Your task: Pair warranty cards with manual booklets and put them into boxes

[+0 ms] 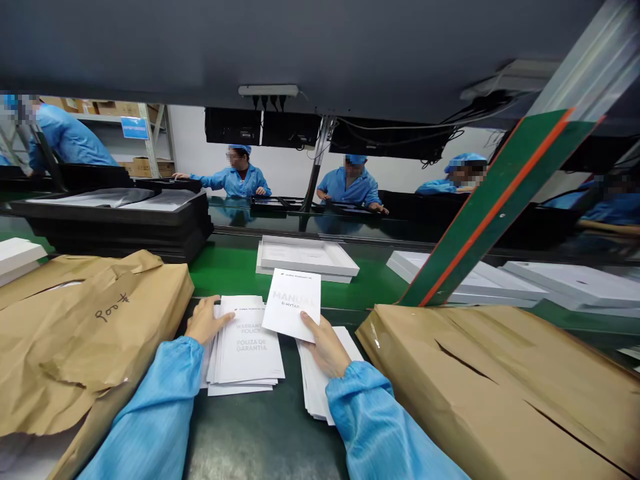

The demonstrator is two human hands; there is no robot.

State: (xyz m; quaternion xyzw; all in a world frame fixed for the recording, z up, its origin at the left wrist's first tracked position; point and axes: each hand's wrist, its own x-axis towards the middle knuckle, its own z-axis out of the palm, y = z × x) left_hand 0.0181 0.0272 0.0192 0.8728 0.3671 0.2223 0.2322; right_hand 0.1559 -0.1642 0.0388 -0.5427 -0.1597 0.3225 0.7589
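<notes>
Hands at booklet stacks.
Right hand (pixel 325 347) pinches a manual booklet (pixel 293 305); left hand (pixel 204 321) rests open-fingered on the warranty policy stack (pixel 247 350).

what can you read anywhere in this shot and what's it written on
"MANUAL", faint, on the white booklet held in the right hand; the line beneath is too blurred.
"WARRANTY POLICY" and "PÓLIZA DE GARANTÍA" on the top sheet of the warranty stack under the left hand.
"4008", handwritten, seen upside down, on the brown paper package.
The blue sign on the shelving: too small to read.
</notes>
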